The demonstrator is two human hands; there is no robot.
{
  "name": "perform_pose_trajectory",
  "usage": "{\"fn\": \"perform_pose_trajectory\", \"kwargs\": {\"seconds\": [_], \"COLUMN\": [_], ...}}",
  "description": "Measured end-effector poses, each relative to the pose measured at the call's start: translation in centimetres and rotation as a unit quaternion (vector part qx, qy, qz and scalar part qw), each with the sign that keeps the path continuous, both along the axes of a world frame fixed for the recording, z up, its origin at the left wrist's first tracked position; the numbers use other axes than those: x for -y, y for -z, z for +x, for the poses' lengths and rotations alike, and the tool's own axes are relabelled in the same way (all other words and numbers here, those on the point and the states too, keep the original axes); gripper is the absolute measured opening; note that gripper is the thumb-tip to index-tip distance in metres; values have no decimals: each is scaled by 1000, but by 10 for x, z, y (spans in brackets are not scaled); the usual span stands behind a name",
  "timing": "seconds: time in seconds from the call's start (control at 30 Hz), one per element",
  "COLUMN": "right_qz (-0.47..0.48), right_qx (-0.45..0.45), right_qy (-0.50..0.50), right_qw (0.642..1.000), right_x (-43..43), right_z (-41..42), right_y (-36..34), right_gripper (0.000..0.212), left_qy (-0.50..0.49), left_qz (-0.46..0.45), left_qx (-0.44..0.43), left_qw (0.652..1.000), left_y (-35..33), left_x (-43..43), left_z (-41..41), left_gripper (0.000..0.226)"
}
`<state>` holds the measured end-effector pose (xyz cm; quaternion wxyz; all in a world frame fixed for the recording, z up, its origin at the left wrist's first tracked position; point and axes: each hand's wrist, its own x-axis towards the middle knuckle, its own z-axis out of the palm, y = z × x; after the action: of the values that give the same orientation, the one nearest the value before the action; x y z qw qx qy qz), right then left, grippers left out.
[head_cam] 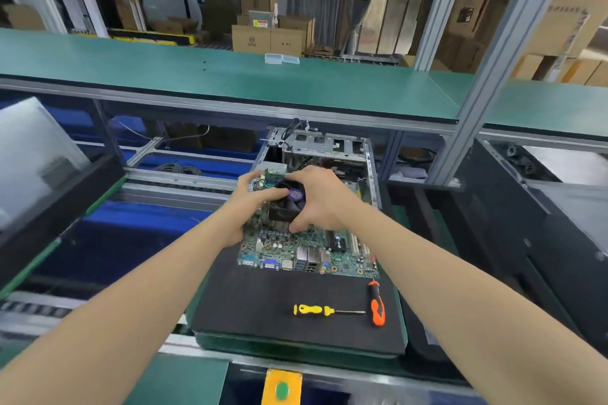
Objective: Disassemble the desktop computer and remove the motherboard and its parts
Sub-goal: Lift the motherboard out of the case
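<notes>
Both hands are on the fan (285, 207). The right hand (317, 197) is wrapped over it from the right, fingers curled across the top and thumb tucked in at the near side, so that's a proper clamp. The left hand (251, 204) comes in from the other side, thumb lying across the fan's top and fingers curled at the far left corner. I can't tell if those fingers are on the fan or on the board edge.

The fan sits on the motherboard (296, 248), left of centre. The board lies on the far part of a black mat (263, 306), with its port row facing the camera. Its far end is hidden behind the hands. Right behind it is the open case (329, 145), bare metal frame showing.

On the near right of the mat is a yellow screwdriver (312, 310) with its tip pointing right. An orange screwdriver (376, 304) lies just beside that tip. A green shelf (230, 76) runs across above the case.
</notes>
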<state>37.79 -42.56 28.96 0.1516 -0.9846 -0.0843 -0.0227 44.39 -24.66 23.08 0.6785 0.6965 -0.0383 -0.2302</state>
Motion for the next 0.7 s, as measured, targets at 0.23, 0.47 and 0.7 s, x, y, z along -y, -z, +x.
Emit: {"fn": "perform_pose_trajectory", "kwargs": {"seconds": [0.23, 0.47, 0.7], "right_qz": [83, 179, 48], "right_qx": [-2, -42, -325], "right_qy": [-85, 82, 128], "right_qw": [993, 980, 936], "right_x": [-49, -15, -5], "right_z": [-28, -34, -70], "right_y": [29, 64, 167], "right_gripper": [78, 26, 26], "left_qy": [-56, -100, -101], "left_qz": [2, 67, 75], "left_qx": [-24, -48, -69], "left_qw": [998, 992, 990], "left_y": [31, 81, 110], "left_x": [-66, -133, -161], "left_z": [-37, -33, -6], "left_gripper": [92, 86, 101]}}
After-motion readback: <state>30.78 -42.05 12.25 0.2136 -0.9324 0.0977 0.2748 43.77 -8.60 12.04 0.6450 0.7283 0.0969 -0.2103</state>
